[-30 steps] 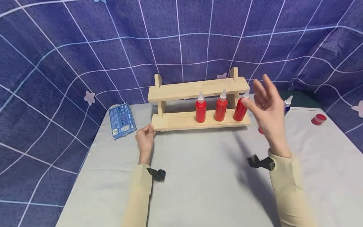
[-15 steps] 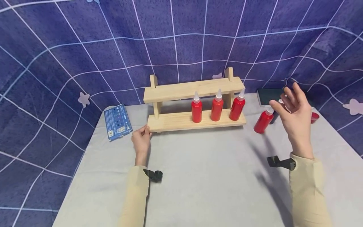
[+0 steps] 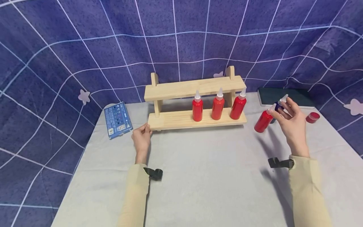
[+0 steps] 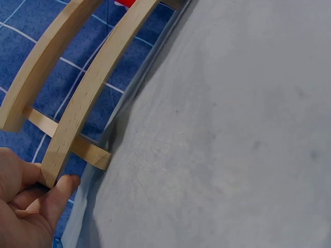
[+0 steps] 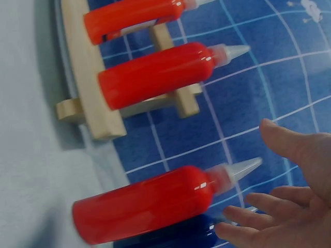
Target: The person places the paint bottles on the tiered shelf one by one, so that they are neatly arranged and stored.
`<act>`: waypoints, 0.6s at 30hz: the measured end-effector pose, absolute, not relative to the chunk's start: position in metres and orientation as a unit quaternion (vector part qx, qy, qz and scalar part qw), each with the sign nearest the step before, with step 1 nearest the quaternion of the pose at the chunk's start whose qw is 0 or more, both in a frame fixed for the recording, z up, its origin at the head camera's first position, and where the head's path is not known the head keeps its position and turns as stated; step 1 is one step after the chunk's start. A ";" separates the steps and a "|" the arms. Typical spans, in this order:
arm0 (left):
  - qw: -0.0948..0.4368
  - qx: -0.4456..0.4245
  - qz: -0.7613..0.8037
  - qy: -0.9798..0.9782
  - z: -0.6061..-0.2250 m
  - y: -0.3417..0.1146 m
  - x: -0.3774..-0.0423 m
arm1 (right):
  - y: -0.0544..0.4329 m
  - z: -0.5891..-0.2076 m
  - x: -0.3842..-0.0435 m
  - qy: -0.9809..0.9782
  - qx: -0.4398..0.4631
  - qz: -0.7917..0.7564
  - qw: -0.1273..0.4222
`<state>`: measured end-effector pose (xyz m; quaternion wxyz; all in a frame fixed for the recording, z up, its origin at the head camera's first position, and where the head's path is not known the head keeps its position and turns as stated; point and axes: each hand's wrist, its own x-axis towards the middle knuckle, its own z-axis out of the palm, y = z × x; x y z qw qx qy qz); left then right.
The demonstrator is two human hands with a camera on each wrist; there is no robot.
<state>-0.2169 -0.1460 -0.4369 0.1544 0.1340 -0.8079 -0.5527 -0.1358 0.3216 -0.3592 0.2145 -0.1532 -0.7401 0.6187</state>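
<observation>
Left hand (image 3: 141, 138) pinches the left end of the lower shelf (image 3: 175, 120) of a wooden rack (image 3: 195, 89), while the right hand (image 3: 295, 127), thumb and fingers spread and gripping nothing, reaches beside a red bottle (image 3: 262, 122) on the counter (image 3: 198, 176), right of the rack. A dark blue bottle (image 5: 170, 232) stands just behind it; whether the fingers touch that one cannot be told. Three more bottles (image 3: 197, 110), red to orange-red, stand on the lower shelf. Judging by their gloss, the bottles are probably smooth, slightly slippery plastic, light but weighted by liquid, and likely to yield if squeezed. The upper body below the shoulder should offer the surest hold; the slender nozzle seems a poor one. The rack, apparently bare softwood, should be stiff and light.
</observation>
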 end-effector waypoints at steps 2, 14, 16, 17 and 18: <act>0.151 0.135 -0.555 -0.807 -0.437 -0.147 -0.217 | 0.323 -0.365 -0.138 -0.749 -0.146 0.613 0.205; 0.146 0.128 -0.566 -0.801 -0.433 -0.147 -0.216 | 0.327 -0.399 -0.150 -0.827 -0.150 0.531 0.108; 0.146 0.129 -0.569 -0.799 -0.433 -0.147 -0.215 | 0.328 -0.404 -0.152 -0.837 -0.148 0.518 0.093; 0.146 0.128 -0.569 -0.799 -0.433 -0.147 -0.215 | 0.328 -0.406 -0.152 -0.839 -0.150 0.515 0.086; 0.146 0.128 -0.569 -0.799 -0.433 -0.147 -0.215 | 0.328 -0.408 -0.152 -0.842 -0.151 0.512 0.081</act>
